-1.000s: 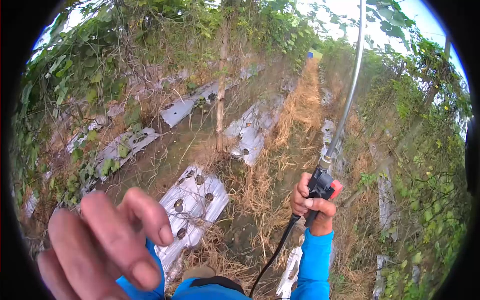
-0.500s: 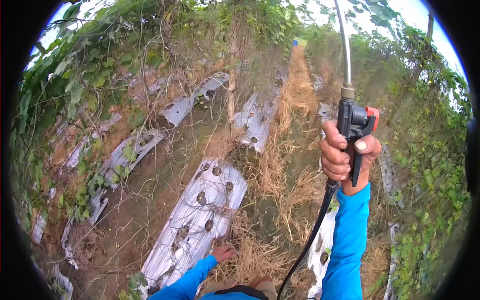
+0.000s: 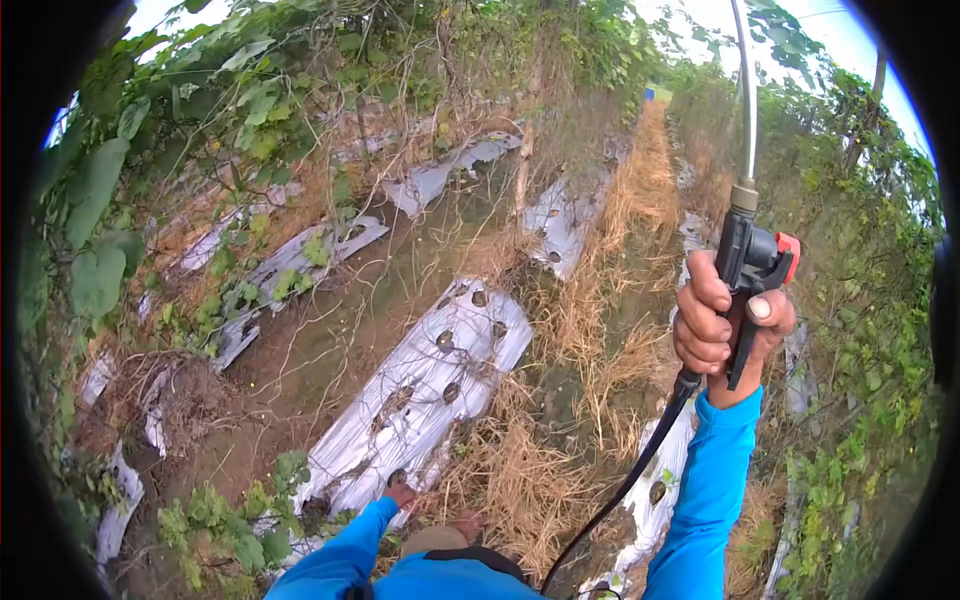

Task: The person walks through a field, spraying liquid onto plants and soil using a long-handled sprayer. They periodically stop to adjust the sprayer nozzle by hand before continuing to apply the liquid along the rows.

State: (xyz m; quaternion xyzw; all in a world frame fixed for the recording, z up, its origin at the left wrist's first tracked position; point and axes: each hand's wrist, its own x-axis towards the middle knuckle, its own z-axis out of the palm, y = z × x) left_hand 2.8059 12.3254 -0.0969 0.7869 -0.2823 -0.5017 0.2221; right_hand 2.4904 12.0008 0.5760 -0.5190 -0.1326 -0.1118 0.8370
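Observation:
My right hand (image 3: 708,322) is wrapped around the black handle of a spray wand (image 3: 737,240), held upright on the right. Its thumb lies across the front by the trigger lever, and a red part sticks out at the side. A metal lance (image 3: 748,110) rises out of the top of the view. From the handle's lower end a black hose (image 3: 640,470) curves down towards my body. Low in the middle, my left hand (image 3: 401,494) hangs beside my body, near a sheet of silvery plastic mulch (image 3: 415,395); its fingers are too small to make out.
Dry straw (image 3: 530,470) covers the ground ahead and a straw path (image 3: 645,180) runs into the distance. Leafy vines (image 3: 250,80) and bare tangled stems hang at the left. More greenery (image 3: 860,370) stands close on the right. A wooden post (image 3: 523,165) rises beyond the mulch.
The view has turned left, so the ground and rows sit farther right. My right hand and the spray wand show slightly right and lower. My left hand has moved left, closer to my body.

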